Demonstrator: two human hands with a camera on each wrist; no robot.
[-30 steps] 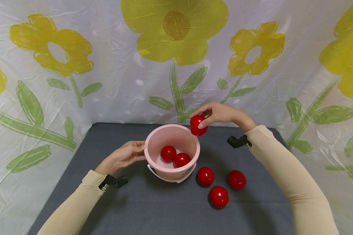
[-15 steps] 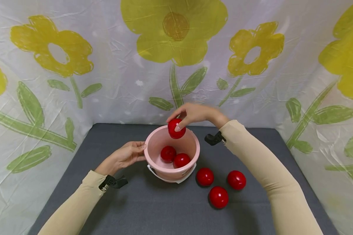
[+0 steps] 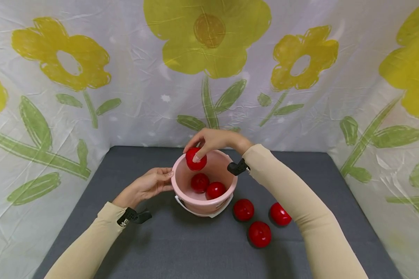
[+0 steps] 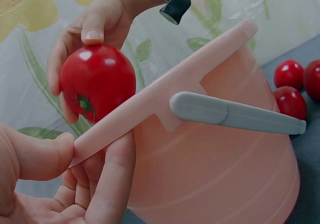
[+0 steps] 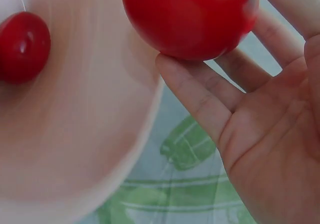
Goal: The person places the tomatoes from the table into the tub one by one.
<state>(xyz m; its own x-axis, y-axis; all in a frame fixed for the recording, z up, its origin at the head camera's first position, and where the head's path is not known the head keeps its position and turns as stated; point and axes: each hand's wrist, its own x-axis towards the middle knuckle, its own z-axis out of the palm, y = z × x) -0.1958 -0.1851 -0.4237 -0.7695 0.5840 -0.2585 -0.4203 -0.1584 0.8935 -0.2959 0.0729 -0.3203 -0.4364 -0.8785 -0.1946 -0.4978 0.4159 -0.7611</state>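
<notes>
My right hand (image 3: 211, 140) holds a red tomato (image 3: 196, 159) between thumb and fingers, over the back left part of the pink bucket's (image 3: 230, 174) opening. In the left wrist view this tomato (image 4: 100, 81) shows its green stem end beside the rim. Thumb and fingers of my left hand (image 3: 153, 183) pinch the bucket's rim on its left side. Two tomatoes lie inside on the bottom, a left one (image 3: 199, 182) and a right one (image 3: 215, 190). The right wrist view shows the held tomato (image 5: 187, 18) against the fingers of the right hand (image 5: 270, 114).
On the grey cloth (image 3: 181, 248) right of the bucket lie three more tomatoes: one near it (image 3: 243, 210), one in front (image 3: 260, 234) and one (image 3: 280, 214) partly behind the right sleeve. The white handle (image 3: 202, 212) hangs at the bucket's front. A flowered curtain (image 3: 136, 97) stands behind.
My right hand has carried the tomato leftward from the bucket's right rim, over the opening and slightly lower. The left hand and bucket stay where they were.
</notes>
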